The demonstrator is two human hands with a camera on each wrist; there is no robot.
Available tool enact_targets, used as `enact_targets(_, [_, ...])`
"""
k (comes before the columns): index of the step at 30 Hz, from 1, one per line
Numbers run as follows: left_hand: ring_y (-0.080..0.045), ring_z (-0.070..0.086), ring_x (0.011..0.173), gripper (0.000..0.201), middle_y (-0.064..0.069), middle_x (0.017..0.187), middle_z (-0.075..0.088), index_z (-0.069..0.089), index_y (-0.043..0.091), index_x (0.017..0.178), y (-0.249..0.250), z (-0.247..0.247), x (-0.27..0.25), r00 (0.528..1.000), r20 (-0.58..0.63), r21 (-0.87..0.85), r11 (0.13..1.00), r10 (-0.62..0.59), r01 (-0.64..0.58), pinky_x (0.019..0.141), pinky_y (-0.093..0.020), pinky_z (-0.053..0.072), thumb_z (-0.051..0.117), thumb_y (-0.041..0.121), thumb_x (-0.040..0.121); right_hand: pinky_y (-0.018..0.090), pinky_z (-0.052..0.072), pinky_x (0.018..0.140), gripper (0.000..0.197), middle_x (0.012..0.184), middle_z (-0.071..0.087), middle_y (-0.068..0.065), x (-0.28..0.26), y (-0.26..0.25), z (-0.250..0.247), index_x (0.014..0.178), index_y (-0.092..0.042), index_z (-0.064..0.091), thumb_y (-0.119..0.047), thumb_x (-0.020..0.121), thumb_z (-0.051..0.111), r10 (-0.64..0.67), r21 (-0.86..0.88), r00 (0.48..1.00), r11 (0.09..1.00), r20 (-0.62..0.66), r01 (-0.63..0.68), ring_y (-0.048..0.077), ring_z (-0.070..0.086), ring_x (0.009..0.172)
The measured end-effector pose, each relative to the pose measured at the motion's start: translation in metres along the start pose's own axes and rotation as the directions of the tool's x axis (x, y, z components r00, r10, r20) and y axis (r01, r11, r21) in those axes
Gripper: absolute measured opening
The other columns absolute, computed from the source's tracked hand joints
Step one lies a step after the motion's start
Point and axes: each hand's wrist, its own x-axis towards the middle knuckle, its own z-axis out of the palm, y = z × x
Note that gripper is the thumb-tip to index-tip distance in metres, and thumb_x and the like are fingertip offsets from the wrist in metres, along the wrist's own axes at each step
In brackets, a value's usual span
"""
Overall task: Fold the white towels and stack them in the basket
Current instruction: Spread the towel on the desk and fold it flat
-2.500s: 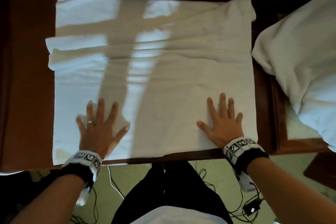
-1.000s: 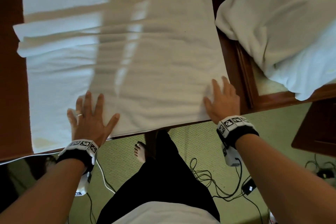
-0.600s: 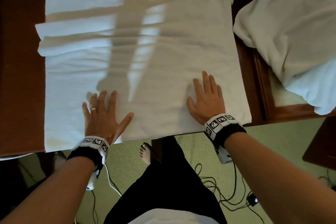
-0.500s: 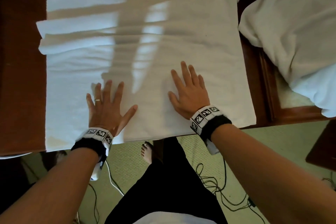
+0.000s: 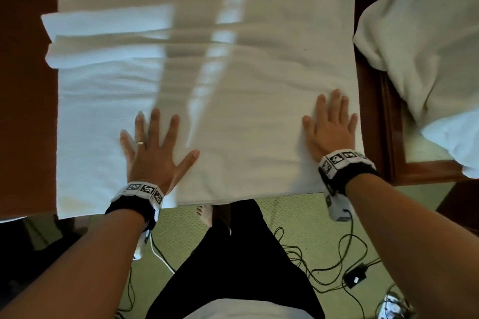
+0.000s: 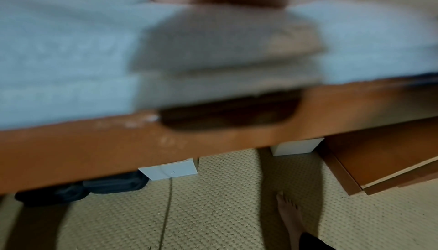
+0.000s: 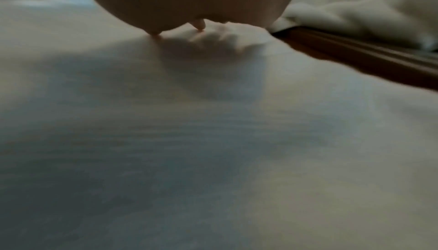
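While flat on towel (image 5: 233, 72) | left hand (image 5: 153, 153), right hand (image 5: 330, 132) fingers wide | right near edge

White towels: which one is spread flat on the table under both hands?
The large towel in the middle, with the left hand and right hand pressing flat on it. The other towel lies crumpled in a heap at the right, untouched.
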Motion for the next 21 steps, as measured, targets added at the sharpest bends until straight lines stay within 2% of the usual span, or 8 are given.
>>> enact_targets(3, [-0.038,-0.009,0.153,0.091,-0.007,0.168,-0.011,0.003,0.035,0.160,-0.001,-0.002,0.001,1.000,0.008,-0.008,1.000,-0.012,0.012,0.114,-0.071,0.001,0.018,0.085,0.085,0.050,-0.003,0.120,0.067,0.164,-0.020,0.001,-0.019,-0.021,0.011,0.157,-0.033,-0.004,-0.058,0.101,0.023,-0.202,-0.003,0.979,0.979,0.033,0.203,0.025,-0.015,0.151])
enact_targets(5, [-0.038,-0.010,0.153,0.092,-0.006,0.167,-0.014,-0.001,0.036,0.159,-0.002,-0.004,0.000,0.999,0.029,-0.013,1.000,-0.016,0.016,0.114,-0.071,0.002,0.018,0.085,0.084,0.050,-0.004,0.121,0.068,0.162,-0.025,-0.005,-0.034,-0.010,0.018,0.155,-0.039,-0.013,-0.064,0.099,0.017,-0.224,-0.024,0.970,0.974,0.095,0.227,0.021,-0.019,0.150])
enact_targets(7, [-0.037,-0.012,0.153,0.092,-0.005,0.167,-0.017,-0.005,0.038,0.159,-0.002,-0.006,0.001,0.999,0.042,-0.015,1.000,-0.019,0.020,0.114,-0.070,0.001,0.016,0.086,0.084,0.051,-0.004,0.121,0.069,0.162,-0.025,-0.005,-0.036,0.008,0.015,0.155,-0.038,-0.014,-0.065,0.098,0.014,-0.129,-0.019,0.985,0.991,0.112,0.132,0.020,-0.019,0.150])
enact_targets(10, [-0.037,-0.012,0.152,0.093,-0.005,0.167,-0.016,-0.005,0.036,0.159,0.000,-0.010,0.001,0.998,0.054,-0.014,1.000,-0.021,0.022,0.115,-0.069,0.001,0.015,0.087,0.083,0.053,0.003,0.122,0.070,0.165,-0.015,0.005,-0.041,0.025,0.003,0.158,-0.026,0.000,-0.058,0.100,0.021,0.028,-0.018,0.996,0.999,0.080,-0.027,0.026,-0.010,0.152])
enact_targets(15, [-0.041,0.003,0.152,0.095,-0.014,0.167,0.002,0.012,0.022,0.159,0.004,-0.015,-0.014,0.999,0.043,-0.057,0.998,-0.001,0.003,0.116,-0.067,0.011,0.022,0.080,0.085,0.049,0.018,0.118,0.058,0.164,0.011,0.013,-0.079,0.050,0.013,0.152,-0.020,0.027,-0.044,0.101,0.039,0.129,0.104,0.989,0.987,-0.073,-0.121,0.032,0.014,0.149])
enact_targets(18, [-0.042,0.006,0.152,0.092,-0.012,0.168,0.004,0.016,0.024,0.160,0.006,-0.007,-0.035,0.993,0.088,0.017,0.997,0.075,-0.077,0.117,-0.065,0.014,0.018,0.079,0.086,0.050,0.034,0.105,0.045,0.150,0.034,0.022,-0.102,0.077,0.022,0.140,-0.008,0.045,-0.029,0.099,0.047,0.389,0.228,0.915,0.905,-0.103,-0.359,0.043,0.035,0.132])
enact_targets(20, [-0.038,-0.002,0.153,0.090,-0.007,0.168,-0.004,0.011,0.028,0.160,0.007,-0.001,-0.042,0.992,0.105,0.013,0.997,0.068,-0.070,0.119,-0.064,0.010,0.015,0.079,0.087,0.049,0.039,0.098,0.042,0.137,0.043,0.025,-0.107,0.089,0.021,0.132,-0.004,0.053,-0.029,0.099,0.049,0.530,0.297,0.845,0.821,-0.074,-0.488,0.045,0.044,0.121])
enact_targets(21, [-0.037,-0.005,0.153,0.090,-0.006,0.168,-0.007,0.008,0.030,0.160,0.008,0.000,-0.042,0.993,0.104,0.007,0.998,0.055,-0.056,0.119,-0.063,0.008,0.013,0.080,0.086,0.047,0.041,0.096,0.040,0.131,0.047,0.026,-0.106,0.093,0.020,0.127,-0.004,0.057,-0.029,0.098,0.051,0.554,0.323,0.830,0.797,-0.055,-0.511,0.045,0.047,0.117])
